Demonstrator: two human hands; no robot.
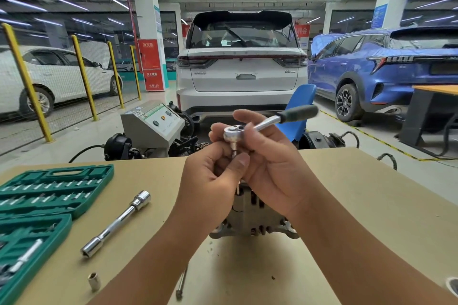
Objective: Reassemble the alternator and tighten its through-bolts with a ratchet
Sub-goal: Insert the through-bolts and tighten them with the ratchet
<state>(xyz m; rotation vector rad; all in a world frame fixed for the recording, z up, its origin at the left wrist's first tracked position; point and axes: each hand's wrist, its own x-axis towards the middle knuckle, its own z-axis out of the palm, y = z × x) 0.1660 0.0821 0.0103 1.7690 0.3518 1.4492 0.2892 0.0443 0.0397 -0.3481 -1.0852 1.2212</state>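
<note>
The ratchet (250,129) was held up above the bench (359,195), its head clasped in the curled fingers of the right hand (267,163), with the dark handle pointing up and to the right. Under the head, a small socket or bit (234,152) was pinched between thumb and fingers of the left hand (210,178); whether it was fully seated on the drive could not be told.

The alternator (252,215) was seen directly below the hands, near the middle of the bench and largely hidden by them. Its two housing halves appeared to be mated, so the reassembly was judged mostly done. The tool was not on any bolt, so the tightening of the through-bolts was judged still to be done.

A long extension bar (116,223) lay left of the alternator, a loose socket (94,281) near the front edge, and a slim rod (182,282) beside it. An open green tool case (49,195) was set along the left edge.
</note>
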